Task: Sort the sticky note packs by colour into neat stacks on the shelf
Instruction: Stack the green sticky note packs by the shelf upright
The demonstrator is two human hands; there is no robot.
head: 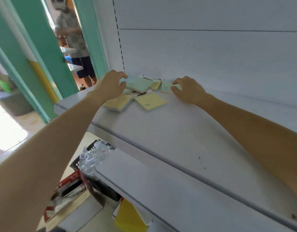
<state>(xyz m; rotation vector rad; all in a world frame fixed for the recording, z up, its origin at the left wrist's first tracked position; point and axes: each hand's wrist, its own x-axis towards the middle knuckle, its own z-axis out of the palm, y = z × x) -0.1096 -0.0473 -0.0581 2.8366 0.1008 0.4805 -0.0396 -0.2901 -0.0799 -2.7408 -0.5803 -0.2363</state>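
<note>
1. Green and yellow are mixed in one loose heap at the back of the shelf (178,131), so I judge the sorting is only at its beginning; no neat stack exists yet.
2. Left grip (111,85): fingers curled, thumb and forefinger closing on the left edge of the big green pack (139,83). The picture is a little blurred, so how firm the hold is I cannot say.
3. Right grip (188,91): thumb and forefinger pinch the right edge of the small green pack (167,86), which lies flat on the shelf.
4. Between the two grips, a small yellow pack (155,85) leans on the big green pack. Nearer the person than the grips lie a yellow pack (150,101) and, under the left wrist, a second yellow pack (116,102).
5. Next move, as I judge it: bring the two green packs together into one stack. For this the small yellow pack must first come out from between them.
6. In the way: the big green pack rests partly on other packs, so lifting it may shift them. The back wall (211,56) is just behind both grips and leaves little room there.
7. Around: a person (74,39) stands in the doorway beyond the left grip; a crate (92,156) of clear plastic things sits below the shelf; a bin (14,101) is far to the left.
</note>
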